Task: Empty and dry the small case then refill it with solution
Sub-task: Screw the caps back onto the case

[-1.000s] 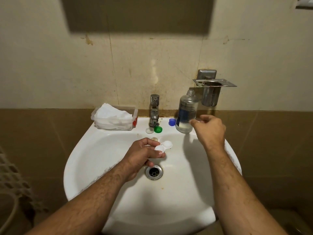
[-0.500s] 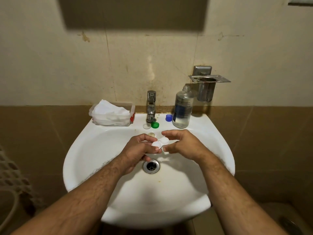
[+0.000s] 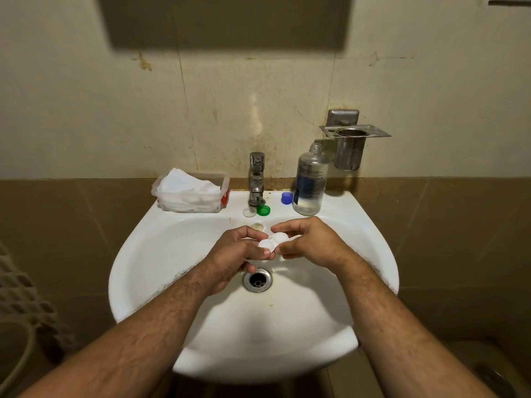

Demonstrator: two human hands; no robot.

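fingers of both hands are curled onto the small case (image 3: 273, 242), so we have it pinched from two sides: our left hand (image 3: 241, 251) grips the nearer well, and our right hand (image 3: 309, 242) pinches the farther well between thumb and forefinger. we hold the white case in the air over the sink (image 3: 149, 254), just above and behind the drain (image 3: 257, 280), with both wells uncapped and facing up. whether any liquid is in them we cannot tell; they are too small and bright.

on the back ledge the solution bottle (image 3: 311, 182) stands upright with its neck open, the blue cap (image 3: 287, 197) just beside it. the green cap (image 3: 263, 210) and a white cap (image 3: 249, 212) lie in front of the tap (image 3: 256, 179). the tissue box (image 3: 189, 193) sits at the left of the ledge.

we judge this as the handling of the open case between emptying, drying and refilling; which of these is done we cannot say. if the wells are wet, the next move calls for freeing the right hand, pulling a tissue and dabbing each well. if they are dry, we need the right hand on the bottle while the left keeps the case level, so the pour lands inside the wells.
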